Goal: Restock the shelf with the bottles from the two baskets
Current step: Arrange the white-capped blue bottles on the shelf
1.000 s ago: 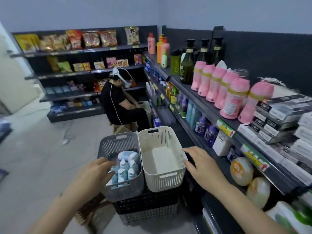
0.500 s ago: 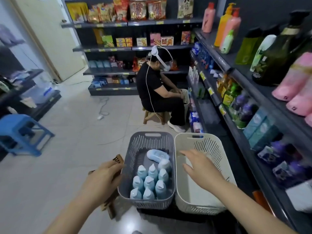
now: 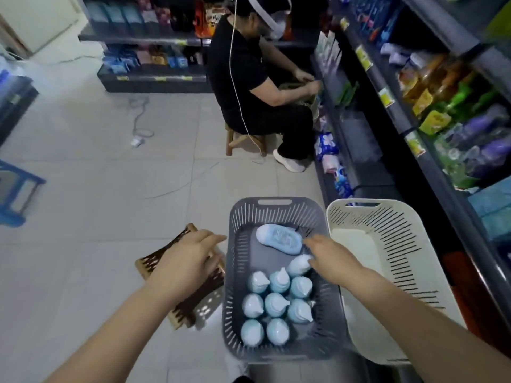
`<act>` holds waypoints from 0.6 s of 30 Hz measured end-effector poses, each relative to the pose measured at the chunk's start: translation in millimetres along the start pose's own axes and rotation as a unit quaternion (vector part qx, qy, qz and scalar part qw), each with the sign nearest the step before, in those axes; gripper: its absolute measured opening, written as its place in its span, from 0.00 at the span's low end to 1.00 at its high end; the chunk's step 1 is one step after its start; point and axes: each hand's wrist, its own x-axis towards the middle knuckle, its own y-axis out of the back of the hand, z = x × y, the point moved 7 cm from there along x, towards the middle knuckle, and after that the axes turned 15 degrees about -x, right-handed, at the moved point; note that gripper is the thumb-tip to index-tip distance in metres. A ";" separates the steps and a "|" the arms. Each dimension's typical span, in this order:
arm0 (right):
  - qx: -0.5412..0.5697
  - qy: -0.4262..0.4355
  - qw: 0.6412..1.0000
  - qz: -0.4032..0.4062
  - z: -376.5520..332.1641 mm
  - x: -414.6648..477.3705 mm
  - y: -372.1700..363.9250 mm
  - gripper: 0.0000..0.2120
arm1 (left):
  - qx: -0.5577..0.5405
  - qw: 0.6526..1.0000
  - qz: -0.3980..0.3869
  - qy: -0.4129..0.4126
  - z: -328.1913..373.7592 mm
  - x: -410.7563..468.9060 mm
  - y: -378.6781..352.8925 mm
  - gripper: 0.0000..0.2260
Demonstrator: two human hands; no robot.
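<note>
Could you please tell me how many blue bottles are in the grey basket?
10 blue bottles in the grey basket: one lying flat at the far end, one tilted at the right hand, eight upright in three rows nearer. Others may be hidden under that hand.

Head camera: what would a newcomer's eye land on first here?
The grey basket in the lower middle, packed with pale blue bottles standing upright and one bottle lying flat at its far end, with the right hand down among them. Next the white basket beside it on the right, with no bottles in it, and a seated person in black ahead by the shelves.
</note>
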 end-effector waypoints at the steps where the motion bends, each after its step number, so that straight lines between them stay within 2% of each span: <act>1: -0.018 0.005 1.000 -0.021 -2.0 8.6 -7.8 0.21 | -0.002 1.000 -0.004 -0.006 -4.6 4.0 -4.4 0.15; 6: -0.119 0.054 0.987 -0.091 -9.0 51.5 -41.4 0.23 | -0.004 1.000 -0.001 -0.024 -27.2 18.5 -20.6 0.13; 11: -0.180 0.093 0.970 -0.133 -7.7 81.7 -75.4 0.21 | -0.047 0.998 -0.032 -0.040 -44.8 27.4 -37.0 0.14; 15: -0.150 0.108 0.970 -0.161 -7.9 92.4 -95.8 0.12 | -0.058 0.997 -0.038 -0.032 -48.8 34.0 -45.6 0.16; 18: -0.113 0.112 0.972 -0.170 -8.2 99.8 -106.8 0.12 | -0.066 0.997 -0.034 -0.028 -49.1 39.0 -50.8 0.17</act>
